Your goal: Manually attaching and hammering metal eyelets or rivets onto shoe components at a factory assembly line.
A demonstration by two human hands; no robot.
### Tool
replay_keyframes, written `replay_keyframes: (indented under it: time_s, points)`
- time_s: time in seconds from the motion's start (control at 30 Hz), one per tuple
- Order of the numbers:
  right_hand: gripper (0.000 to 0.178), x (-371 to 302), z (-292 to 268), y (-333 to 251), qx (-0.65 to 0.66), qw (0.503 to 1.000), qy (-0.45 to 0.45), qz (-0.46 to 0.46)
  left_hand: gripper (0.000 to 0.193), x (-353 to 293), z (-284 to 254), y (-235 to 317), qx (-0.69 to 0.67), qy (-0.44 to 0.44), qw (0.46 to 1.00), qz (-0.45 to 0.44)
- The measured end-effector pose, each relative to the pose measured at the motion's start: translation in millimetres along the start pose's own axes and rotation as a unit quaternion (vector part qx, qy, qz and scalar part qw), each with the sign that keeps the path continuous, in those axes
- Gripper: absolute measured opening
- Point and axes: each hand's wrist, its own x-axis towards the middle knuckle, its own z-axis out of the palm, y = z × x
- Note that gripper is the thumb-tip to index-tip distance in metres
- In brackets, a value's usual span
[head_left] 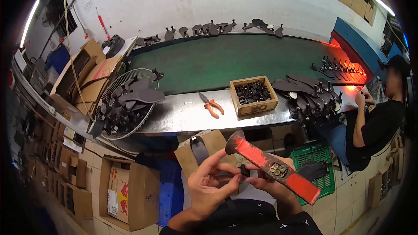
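My left hand (211, 182) is closed in a pinch on a small black piece (244, 170), held in front of my body. My right hand (272, 185) holds a hammer (254, 153) with a worn red head. Its fingertips also meet the small black piece; the hammer's handle is mostly hidden behind the head. Below and beyond my hands, a dark shoe sole with a heel (199, 149) lies on a tan board (183, 159). On the metal ledge ahead stands a wooden box (257, 107) of small black pieces, beside orange-handled pliers (213, 108).
A green conveyor belt (196, 63) runs behind the ledge. Heaped soles (309, 98) lie right of the box; a wire basket (146, 119) of soles stands left. A co-worker (379, 119) sits at right. Cardboard box (146, 196), blue bin (172, 191) and green crate (328, 161) stand low around me.
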Motion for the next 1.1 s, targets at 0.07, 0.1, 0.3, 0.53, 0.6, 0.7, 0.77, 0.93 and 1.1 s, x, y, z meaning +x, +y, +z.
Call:
replay_keyframes:
  time_s: [0.07, 0.1, 0.3, 0.53, 0.6, 0.7, 0.77, 0.93, 1.1]
  points:
    - [0.031, 1, 2, 0, -0.002, 1.000, -0.011, -0.002, 0.067, -5, -1, -3, 0.102, 0.011, 0.991, 0.082]
    - [0.031, 0, 4, 5, -0.001, 1.000, -0.014, -0.002, 0.067, -7, -1, -2, 0.102, 0.014, 0.991, 0.083]
    - [0.031, -11, 16, 20, 0.065, 0.998, -0.011, 0.004, 0.077, -14, -10, -7, 0.218, -0.008, 0.957, 0.192]
    - [0.024, -8, 19, 17, 0.106, 0.982, -0.030, 0.151, 0.072, -10, -31, -24, 0.335, -0.008, 0.892, 0.305]
    - [0.020, -1, 25, 24, 0.166, 0.977, 0.023, 0.133, 0.061, 4, -51, -39, 0.381, 0.077, 0.875, 0.289]
    - [0.021, 17, 29, 49, 0.093, 0.989, -0.025, 0.110, 0.046, 40, -96, -62, 0.432, 0.142, 0.871, 0.185]
    - [0.024, 37, 44, 64, 0.086, 0.986, -0.051, 0.133, 0.040, 57, -142, -98, 0.490, 0.157, 0.844, 0.149]
    - [0.024, 78, 59, 115, -0.063, 0.984, -0.148, 0.069, 0.026, 69, -143, -114, 0.368, 0.096, 0.923, 0.060]
    - [0.022, 81, 82, 140, -0.032, 0.986, -0.161, 0.005, 0.028, 49, -139, -118, 0.379, 0.076, 0.921, 0.044]
